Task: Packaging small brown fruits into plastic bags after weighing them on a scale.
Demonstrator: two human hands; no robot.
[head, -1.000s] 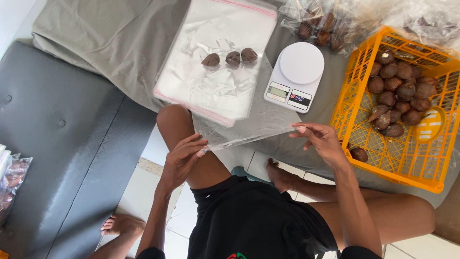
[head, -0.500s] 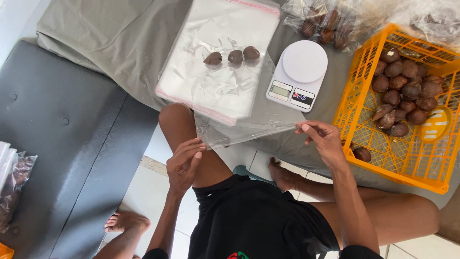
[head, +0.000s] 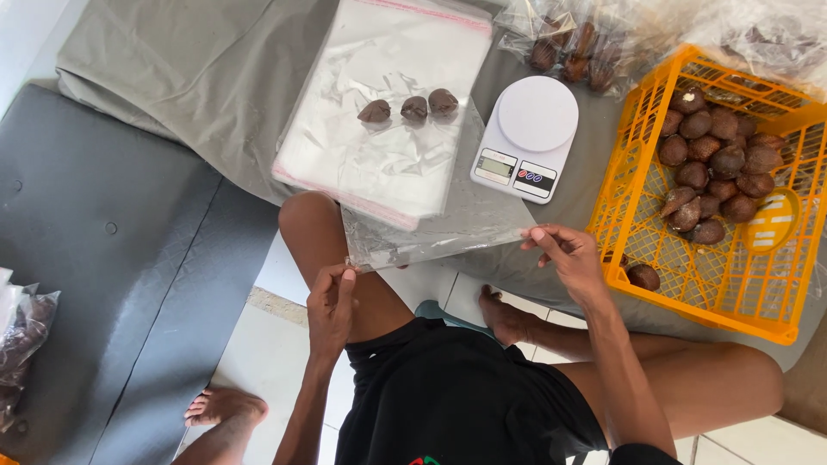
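Grey cloth (head: 172, 77) covers the low surface, black padded bench (head: 103, 284) at left. Orange plastic crate (head: 780, 297) at right holds brown scaly snake fruits (head: 711, 159). A stack of clear plastic bags (head: 379, 164) carries three loose fruits (head: 412, 108); the white kitchen scale (head: 527, 136) sits between stack and crate. One clear plastic bag (head: 431, 232) is stretched over the knee, long axis running left-right, tilted up toward the right. Left hand (head: 332, 301) pinches its left corner, right hand (head: 564, 254) pinches the right edge; hands well apart, both clamped on the bag. Crate lies just beside the right hand, the nearer one. Versus earlier: bag pulled tauter, left hand lower, nearer the body.
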